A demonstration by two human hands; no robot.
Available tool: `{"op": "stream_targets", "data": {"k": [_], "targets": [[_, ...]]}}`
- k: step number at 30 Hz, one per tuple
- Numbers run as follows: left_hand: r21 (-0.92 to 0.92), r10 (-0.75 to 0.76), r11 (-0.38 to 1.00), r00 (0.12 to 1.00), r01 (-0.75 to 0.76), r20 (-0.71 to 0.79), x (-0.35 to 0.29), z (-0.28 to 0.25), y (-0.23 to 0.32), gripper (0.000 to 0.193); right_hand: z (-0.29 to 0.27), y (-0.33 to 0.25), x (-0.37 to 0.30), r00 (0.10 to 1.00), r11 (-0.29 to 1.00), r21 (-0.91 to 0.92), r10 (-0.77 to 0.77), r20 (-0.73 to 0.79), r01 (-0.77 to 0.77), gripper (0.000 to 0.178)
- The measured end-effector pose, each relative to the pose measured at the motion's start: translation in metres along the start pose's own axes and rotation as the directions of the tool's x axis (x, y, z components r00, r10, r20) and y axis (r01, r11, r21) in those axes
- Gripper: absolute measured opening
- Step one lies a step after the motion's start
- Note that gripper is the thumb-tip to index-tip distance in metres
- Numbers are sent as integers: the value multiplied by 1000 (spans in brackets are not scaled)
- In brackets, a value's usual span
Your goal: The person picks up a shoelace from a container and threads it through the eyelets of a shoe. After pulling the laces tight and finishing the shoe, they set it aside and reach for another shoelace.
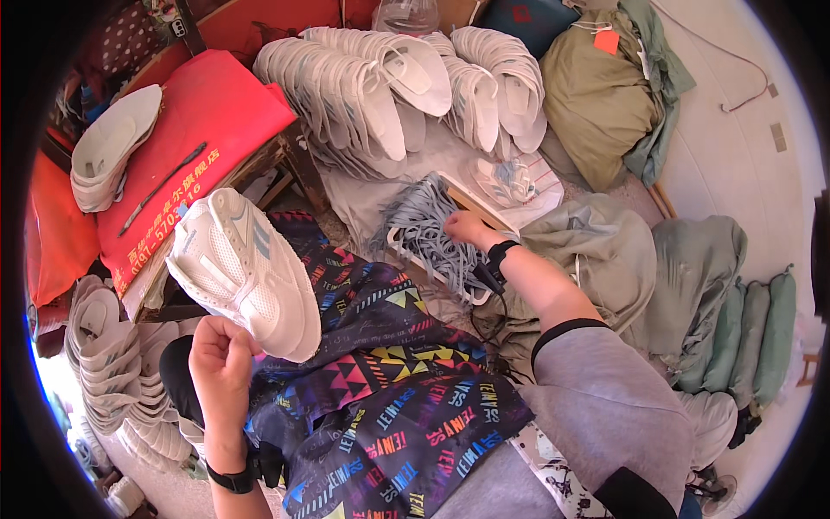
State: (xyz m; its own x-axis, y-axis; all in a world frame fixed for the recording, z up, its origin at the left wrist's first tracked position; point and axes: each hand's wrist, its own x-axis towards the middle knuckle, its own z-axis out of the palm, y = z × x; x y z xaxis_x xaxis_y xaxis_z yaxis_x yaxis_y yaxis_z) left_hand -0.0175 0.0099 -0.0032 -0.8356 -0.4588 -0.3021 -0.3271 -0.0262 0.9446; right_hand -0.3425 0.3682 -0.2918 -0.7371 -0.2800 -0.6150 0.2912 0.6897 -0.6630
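My left hand is closed at the toe end of some white mesh shoe uppers, which look like a small stack with grey side marks. They stand raised over my patterned apron. Out to the right, my right hand is at a white tray heaped with grey-blue shoelaces. Its fingers are curled down at the laces, and whatever is between the fingertips is too small to make out.
A red-covered bench at the left carries more uppers and a thin dark tool. Long rows of stacked uppers lie at the back. Further stacks sit at lower left. Olive cloth bundles stand at right.
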Motion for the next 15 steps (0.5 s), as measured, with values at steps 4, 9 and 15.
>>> {"op": "stream_targets", "data": {"k": [4,9,15], "targets": [[83,92,993,994,-87,-58,-9,26,1,9,20,11,5,972,854,-506,-206,-114,121,25],[613,411,652,888,-445,207,-13,30,14,20,34,-2,-1,912,744,-624,-49,-407,-238,30],[756,538,303,759,-580,367,-14,25,19,25,32,-4,8,911,784,-606,-141,-388,-137,22]]}}
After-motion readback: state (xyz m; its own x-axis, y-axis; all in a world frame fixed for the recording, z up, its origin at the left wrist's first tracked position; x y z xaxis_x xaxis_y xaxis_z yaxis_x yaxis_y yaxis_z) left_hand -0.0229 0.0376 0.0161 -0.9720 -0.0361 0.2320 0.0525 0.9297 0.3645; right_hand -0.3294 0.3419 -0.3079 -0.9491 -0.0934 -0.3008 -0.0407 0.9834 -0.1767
